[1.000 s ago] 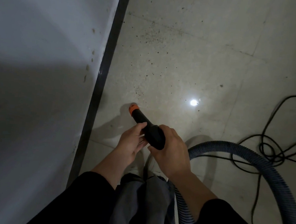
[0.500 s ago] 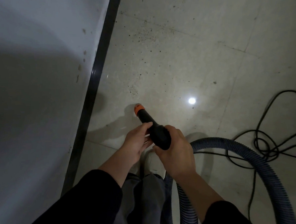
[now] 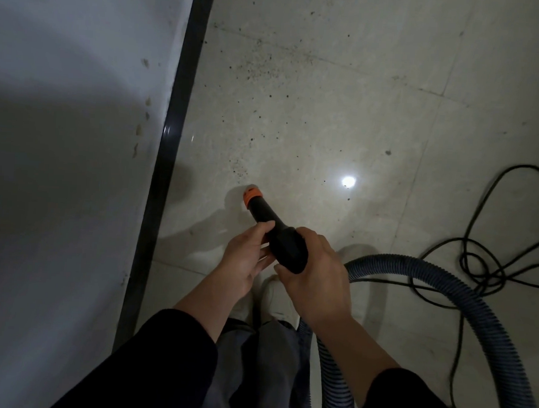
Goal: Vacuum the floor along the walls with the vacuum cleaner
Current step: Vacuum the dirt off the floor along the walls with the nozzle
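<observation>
While right hand (image 3: 317,282) grips the nozzle (image 3: 280,237) rear, left hand (image 3: 244,260) holds it just ahead

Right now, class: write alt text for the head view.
A left hand and right hand grip a black vacuum nozzle, its orange tip aimed at dirty floor tiles near a dark baseboard; hose and cable lie right.

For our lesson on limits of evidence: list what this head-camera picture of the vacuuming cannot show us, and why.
Head view throughout.
- vacuum cleaner body: out of frame; hose runs off the bottom edge.
- cable ends: cut by the right edge.
- nozzle mouth: turned away; floor contact unclear.
- shoes: partly behind left hand and right hand.
</observation>
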`<move>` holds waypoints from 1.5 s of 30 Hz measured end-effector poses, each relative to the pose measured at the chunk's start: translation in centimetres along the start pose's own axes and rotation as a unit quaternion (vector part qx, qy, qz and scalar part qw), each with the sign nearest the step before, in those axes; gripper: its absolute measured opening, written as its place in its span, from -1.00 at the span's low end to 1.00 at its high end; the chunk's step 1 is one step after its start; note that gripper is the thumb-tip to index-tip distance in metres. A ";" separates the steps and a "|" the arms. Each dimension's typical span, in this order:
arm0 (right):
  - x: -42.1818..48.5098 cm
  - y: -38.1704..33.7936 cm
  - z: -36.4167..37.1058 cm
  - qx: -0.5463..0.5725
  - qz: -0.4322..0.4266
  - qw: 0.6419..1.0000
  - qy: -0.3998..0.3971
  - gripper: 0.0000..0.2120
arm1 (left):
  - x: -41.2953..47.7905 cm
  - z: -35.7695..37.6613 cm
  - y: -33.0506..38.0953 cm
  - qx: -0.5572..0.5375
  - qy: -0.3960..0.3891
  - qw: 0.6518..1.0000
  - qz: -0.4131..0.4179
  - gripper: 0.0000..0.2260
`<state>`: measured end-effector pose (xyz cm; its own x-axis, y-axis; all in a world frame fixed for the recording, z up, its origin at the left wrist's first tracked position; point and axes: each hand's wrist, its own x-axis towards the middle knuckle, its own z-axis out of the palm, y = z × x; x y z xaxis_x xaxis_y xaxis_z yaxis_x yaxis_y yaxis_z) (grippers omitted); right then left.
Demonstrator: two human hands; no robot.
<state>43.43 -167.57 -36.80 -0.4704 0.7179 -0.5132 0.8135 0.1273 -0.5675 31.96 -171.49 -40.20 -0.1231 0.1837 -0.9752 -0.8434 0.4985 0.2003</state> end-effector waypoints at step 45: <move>4.2 -4.2 2.1 -0.001 -0.003 1.000 -0.007 -0.50 | 2.0 -2.6 5.6 -0.001 0.005 1.000 0.020 -0.73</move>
<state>37.33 -166.52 -37.93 -0.4795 0.7074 -0.5193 0.8116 0.1322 -0.5691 25.64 -170.58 -41.23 -0.1611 0.1949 -0.9675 -0.8394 0.4886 0.2382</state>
